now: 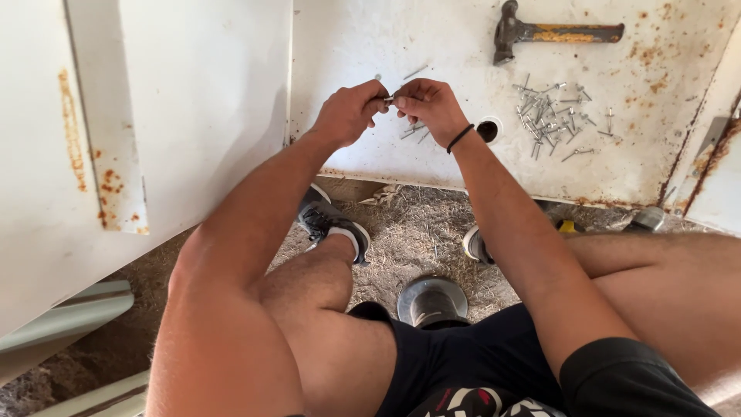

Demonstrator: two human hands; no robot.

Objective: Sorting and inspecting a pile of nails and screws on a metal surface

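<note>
A small metal piece, most likely a nail (388, 99), is pinched between the fingertips of both hands, which meet just above a white, rust-flecked metal panel (432, 35) lying flat on the ground. The left hand (349, 113) is curled into a loose fist with thumb and forefinger closed on one end of the nail; the right hand (429, 106), with a dark band at the wrist, is closed on the other end. Because the piece is so small and mostly covered by the fingers, its exact shape cannot be made out. The step in hand is judged to be the sorting or straightening of a single nail taken from the loose ones nearby: a few nails (414, 131) lie directly under the hands, and a larger scatter of nails (549, 117) is spread to the right, just past a round hole (487, 130) in the panel. A rusty hammer (552, 33) rests untouched farther up the panel, well apart from both hands. A steady two-handed pinch would be called for next, so that the nail is not dropped among the others.
</note>
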